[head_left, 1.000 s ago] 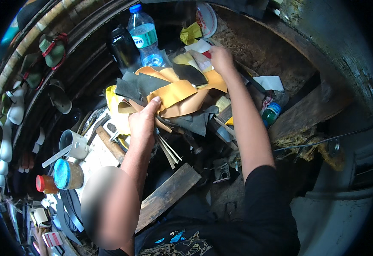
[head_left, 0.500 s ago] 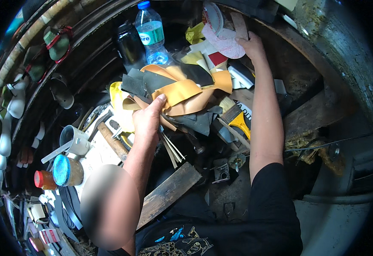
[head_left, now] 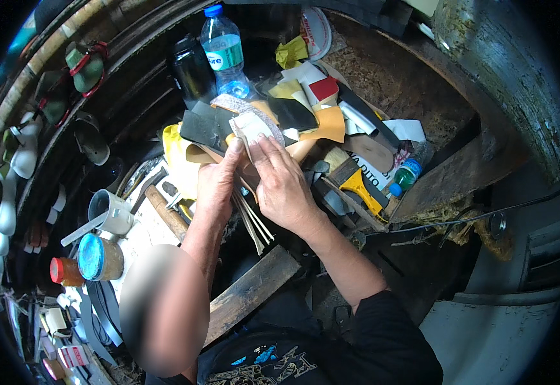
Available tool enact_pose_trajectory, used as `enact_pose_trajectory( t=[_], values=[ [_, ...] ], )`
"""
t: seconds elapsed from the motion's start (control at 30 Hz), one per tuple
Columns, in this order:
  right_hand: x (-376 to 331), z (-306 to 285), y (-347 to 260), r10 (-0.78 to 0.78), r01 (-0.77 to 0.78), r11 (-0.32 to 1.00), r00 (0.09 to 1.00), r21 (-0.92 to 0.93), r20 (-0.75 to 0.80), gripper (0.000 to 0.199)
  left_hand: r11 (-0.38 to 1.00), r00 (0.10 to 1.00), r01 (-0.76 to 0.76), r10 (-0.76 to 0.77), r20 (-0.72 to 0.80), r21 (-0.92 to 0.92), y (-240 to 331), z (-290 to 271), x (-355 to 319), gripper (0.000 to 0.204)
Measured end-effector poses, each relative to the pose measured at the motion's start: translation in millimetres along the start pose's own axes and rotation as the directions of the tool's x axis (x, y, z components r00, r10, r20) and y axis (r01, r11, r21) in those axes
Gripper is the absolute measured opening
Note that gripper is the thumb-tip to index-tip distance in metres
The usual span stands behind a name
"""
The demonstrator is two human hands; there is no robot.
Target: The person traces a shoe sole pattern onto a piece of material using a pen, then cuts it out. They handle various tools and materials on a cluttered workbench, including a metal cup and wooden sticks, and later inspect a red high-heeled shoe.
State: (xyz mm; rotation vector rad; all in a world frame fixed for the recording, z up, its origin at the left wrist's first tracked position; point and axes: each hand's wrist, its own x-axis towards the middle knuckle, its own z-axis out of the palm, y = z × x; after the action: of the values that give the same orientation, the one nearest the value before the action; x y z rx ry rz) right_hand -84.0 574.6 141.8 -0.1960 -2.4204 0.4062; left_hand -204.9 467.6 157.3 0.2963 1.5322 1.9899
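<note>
Both hands meet over a cluttered workbench. The left hand (head_left: 216, 186) is closed around the lower part of a pale, sole-shaped piece of leather (head_left: 249, 128), its thumb stretched up along the piece's left edge. The right hand (head_left: 284, 186) lies just beside it, fingers curled and pressing on the same piece from the right, so the piece is pinched between the two hands and stands up from them toward the back of the bench. Thin pale strips (head_left: 254, 221) fan out below the left hand (whether that hand grips them too cannot be told).

The held piece sits over a heap of leather and rubber scraps (head_left: 305, 119) in black, tan, orange and yellow, which fills the middle of the bench. Behind the heap stand a clear plastic water bottle with a blue cap (head_left: 225, 54) and, just beside it on the left, a dark bottle (head_left: 190, 70). To the right of the right hand lies a yellow-handled brush (head_left: 357, 183), and near that a small green bottle (head_left: 405, 176) on its side. Left of the left hand rest a hammer with a wooden handle (head_left: 164, 208), a white mug (head_left: 110, 212) and a tin with a blue lid (head_left: 97, 256). Shoes and sandals (head_left: 78, 64) line the curved shelves along the left rim.
</note>
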Motion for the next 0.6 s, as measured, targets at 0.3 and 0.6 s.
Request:
enact_pose_trajectory(
  t=[0.3, 0.6],
  values=[
    [5.4, -1.8, 10.0, 0.053, -0.046, 0.98, 0.998, 0.194, -0.029, 0.052, 0.941, 0.939, -0.335, 0.327, 0.106, 0.057, -9.6, 19.8, -8.8, 0.048],
    [89.2, -31.2, 159.2, 0.463, -0.437, 0.832, 0.886, 0.342, 0.009, 0.032, 0.972, 0.96, -0.154, 0.189, -0.205, 0.176, -17.1, 24.3, 12.3, 0.029]
  ],
)
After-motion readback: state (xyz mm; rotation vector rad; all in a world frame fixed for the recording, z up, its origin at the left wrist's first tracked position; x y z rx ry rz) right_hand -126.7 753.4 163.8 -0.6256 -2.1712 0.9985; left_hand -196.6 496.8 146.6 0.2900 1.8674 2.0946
